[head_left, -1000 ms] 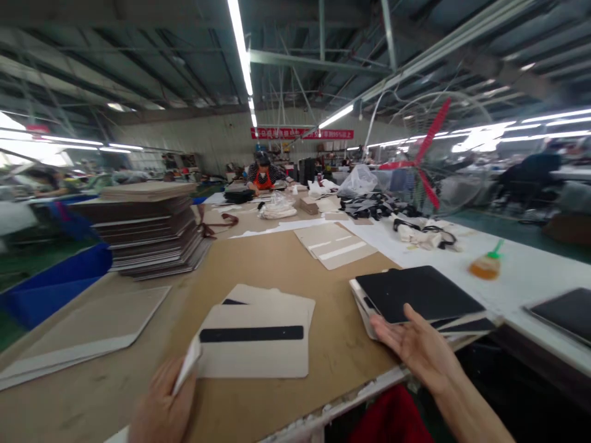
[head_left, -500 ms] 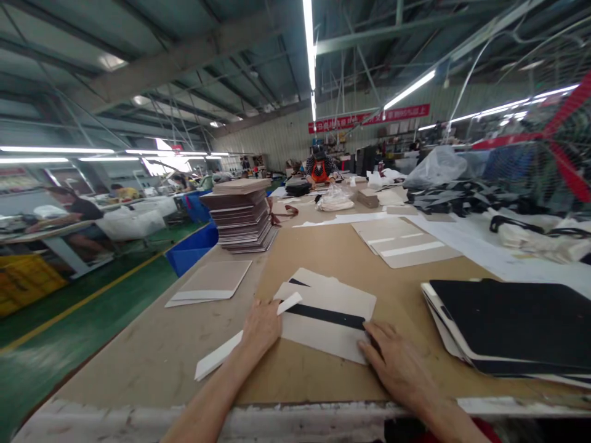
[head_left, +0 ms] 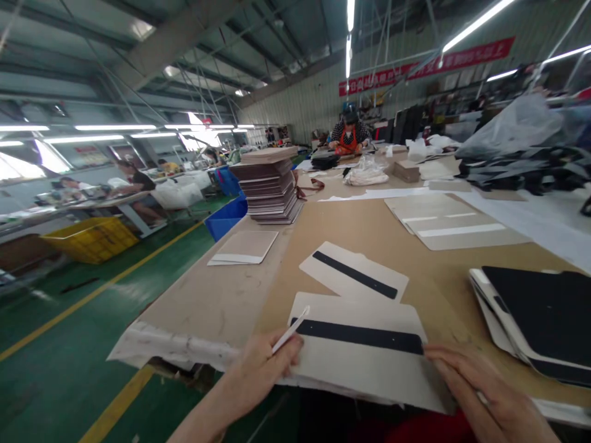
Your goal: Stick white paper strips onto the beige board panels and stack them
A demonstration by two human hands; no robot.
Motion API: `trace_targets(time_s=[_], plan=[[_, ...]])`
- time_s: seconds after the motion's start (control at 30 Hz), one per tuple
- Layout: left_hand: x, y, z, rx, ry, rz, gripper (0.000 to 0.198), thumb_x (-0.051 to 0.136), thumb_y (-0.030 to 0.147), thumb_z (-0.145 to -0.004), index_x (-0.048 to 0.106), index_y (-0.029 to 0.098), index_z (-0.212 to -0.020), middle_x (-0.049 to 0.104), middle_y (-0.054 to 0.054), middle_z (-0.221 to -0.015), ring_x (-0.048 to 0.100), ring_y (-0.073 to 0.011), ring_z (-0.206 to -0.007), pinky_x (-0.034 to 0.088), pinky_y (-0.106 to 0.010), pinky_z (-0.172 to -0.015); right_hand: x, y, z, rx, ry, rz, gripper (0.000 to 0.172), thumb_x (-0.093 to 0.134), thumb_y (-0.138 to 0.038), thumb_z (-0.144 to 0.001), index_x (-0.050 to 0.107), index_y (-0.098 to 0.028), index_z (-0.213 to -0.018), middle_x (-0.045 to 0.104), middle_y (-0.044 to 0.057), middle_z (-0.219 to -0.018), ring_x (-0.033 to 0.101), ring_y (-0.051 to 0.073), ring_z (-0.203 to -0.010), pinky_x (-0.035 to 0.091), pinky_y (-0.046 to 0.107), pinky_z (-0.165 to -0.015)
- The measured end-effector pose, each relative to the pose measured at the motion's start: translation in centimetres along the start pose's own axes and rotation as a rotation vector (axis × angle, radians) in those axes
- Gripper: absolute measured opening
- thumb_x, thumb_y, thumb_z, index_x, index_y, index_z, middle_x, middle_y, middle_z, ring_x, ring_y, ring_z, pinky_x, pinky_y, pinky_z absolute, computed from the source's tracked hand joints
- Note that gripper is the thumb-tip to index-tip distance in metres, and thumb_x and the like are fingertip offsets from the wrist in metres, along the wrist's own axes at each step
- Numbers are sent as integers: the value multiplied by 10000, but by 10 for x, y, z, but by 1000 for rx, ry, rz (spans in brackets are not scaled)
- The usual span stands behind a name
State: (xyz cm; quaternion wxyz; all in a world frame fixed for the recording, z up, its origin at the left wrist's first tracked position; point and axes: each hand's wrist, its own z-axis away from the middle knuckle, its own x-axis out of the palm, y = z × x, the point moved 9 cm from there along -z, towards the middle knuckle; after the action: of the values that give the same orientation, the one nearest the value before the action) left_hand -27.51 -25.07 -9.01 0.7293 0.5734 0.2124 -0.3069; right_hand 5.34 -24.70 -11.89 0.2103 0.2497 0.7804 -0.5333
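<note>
The beige card [head_left: 364, 372] with a black stripe [head_left: 360, 336] lies at the worktop's [head_left: 221, 301] near edge, between both hands. The left hand [head_left: 261, 372] pinches a white strip [head_left: 290, 330] at the card's left edge. The right hand [head_left: 489, 400] lies flat, fingers extended, on its right edge.

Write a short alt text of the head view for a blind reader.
A person's left hand pinches a white strip at the left end of a beige card with a black stripe on a brown worktable, while the right hand rests at the card's right edge. A second striped card lies behind; a co-worker is at the far end.
</note>
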Motion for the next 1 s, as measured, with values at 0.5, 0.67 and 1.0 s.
trace_targets(time_s=[0.5, 0.67, 1.0], plan=[[106, 41, -6, -22, -398, 836, 518, 510, 628, -811, 599, 118, -831, 600, -17, -525, 447, -67, -330, 253, -163, -329, 76, -98, -22, 71, -318, -458, 480, 411, -432, -942, 477, -225, -1370, 666, 60, -1004, 642, 164, -881, 525, 278, -817], [111, 39, -10, -58, -333, 898, 537, 516, 629, -809, 618, 102, -813, 592, -15, -527, 466, -66, -344, 294, -156, -333, 75, -89, -17, 17, -241, -268, 532, 432, -407, -933, 419, -196, -1421, 635, 109, -1205, 629, 213, -1046, 515, 333, -902], [121, 41, -4, -110, -370, 1034, 523, 560, 629, -780, 595, 108, -817, 601, -21, -509, 480, -76, -321, 326, -144, -297, 78, -85, -19, 225, -131, -795, 225, 583, -408, -872, 619, -196, -804, 582, -4, -698, 558, 118, -581, 473, 215, -530]])
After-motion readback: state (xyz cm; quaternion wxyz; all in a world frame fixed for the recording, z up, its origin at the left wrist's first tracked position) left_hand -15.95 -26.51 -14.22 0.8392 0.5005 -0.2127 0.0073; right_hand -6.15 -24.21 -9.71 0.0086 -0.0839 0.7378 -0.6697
